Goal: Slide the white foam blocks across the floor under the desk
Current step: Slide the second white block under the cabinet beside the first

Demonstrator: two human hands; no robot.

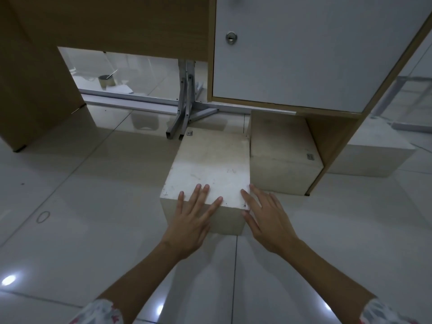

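A long white foam block (pixel 210 164) lies on the tiled floor in the middle, its far end under the desk (pixel 117 26) near the metal legs. My left hand (pixel 194 216) rests flat on its near top edge, fingers spread. My right hand (pixel 264 218) lies flat against the block's near right corner, fingers apart. A second foam block (pixel 280 148) sits just to its right under the cabinet. A third foam block (pixel 374 155) stands further right, beyond the cabinet's side panel.
A white locked cabinet door (pixel 304 54) hangs above the second block. Metal legs (pixel 184 108) stand at the first block's far end. The desk's wooden side panel (pixel 35 94) is at left. A tape roll (pixel 107 81) lies beyond the desk, a rubber band (pixel 43 216) on the near-left floor.
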